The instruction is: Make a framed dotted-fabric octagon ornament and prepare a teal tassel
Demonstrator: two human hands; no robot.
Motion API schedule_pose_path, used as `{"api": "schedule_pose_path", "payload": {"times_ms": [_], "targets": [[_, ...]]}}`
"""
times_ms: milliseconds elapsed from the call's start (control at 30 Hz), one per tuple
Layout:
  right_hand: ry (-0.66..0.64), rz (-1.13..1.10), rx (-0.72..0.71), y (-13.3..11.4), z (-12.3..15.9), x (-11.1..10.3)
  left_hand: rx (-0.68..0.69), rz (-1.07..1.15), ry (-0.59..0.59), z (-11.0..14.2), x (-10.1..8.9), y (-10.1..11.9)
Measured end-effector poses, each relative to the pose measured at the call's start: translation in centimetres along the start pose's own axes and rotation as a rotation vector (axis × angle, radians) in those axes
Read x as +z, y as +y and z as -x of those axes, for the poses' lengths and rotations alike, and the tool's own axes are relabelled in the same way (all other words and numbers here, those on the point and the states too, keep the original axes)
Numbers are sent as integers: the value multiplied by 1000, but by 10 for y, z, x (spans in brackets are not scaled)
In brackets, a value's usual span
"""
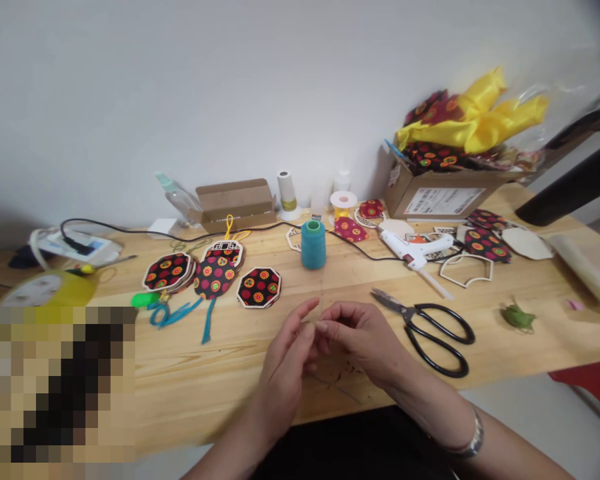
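Note:
Both hands meet above the front of the wooden table. My left hand [289, 363] is closed, thumb and fingertips pinched together. Its tips touch those of my right hand [357, 333], which is also pinched. Whatever lies between the fingertips is too small and thin to name. Black-handled scissors [411, 312] lie just right of my right hand, blades slightly apart. Beyond the hands stands a teal thread spool [313, 247]. To the left lies an octagonal piece [259, 288] with dark flowered fabric and a pale rim. Under the hands are a few dark bits and a thin strand.
A white glue gun [413, 250] lies behind the scissors, near cut fabric pieces. Green cord [517, 315] lies at right. A cardboard box [430, 193] holds yellow and patterned cloth. Stacked octagons [167, 272] and teal cord [167, 315] are at left. A black cable crosses the back.

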State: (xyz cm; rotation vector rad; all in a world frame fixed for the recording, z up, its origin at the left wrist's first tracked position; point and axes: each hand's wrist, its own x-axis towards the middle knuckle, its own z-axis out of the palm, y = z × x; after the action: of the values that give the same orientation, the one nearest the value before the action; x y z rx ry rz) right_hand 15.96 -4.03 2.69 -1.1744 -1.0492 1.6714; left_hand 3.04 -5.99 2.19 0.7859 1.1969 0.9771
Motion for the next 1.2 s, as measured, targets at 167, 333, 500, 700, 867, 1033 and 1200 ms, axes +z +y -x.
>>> {"api": "schedule_pose_path", "payload": {"times_ms": [167,333,500,700,867,1033,1200], "targets": [[90,63,-46,0,-2,-4,24,-74,-45,1,-2,2],[126,148,-69,1,-2,-6,32,-216,-58,-1,-4,1],[133,244,-86,-2,-2,-5,40,-233,-62,-5,-7,-4],[260,862,-419,-4,-5,-20,49,-109,13,-6,-12,-1],[52,1509,-541,-4,-7,-29,38,95,70,-10,-12,7],[-123,1712,-641,-11,-13,-23,52,139,69,-11,-13,9],[-373,1796,-893,-16,-26,-18,71,151,73,-12,-14,8]]}}
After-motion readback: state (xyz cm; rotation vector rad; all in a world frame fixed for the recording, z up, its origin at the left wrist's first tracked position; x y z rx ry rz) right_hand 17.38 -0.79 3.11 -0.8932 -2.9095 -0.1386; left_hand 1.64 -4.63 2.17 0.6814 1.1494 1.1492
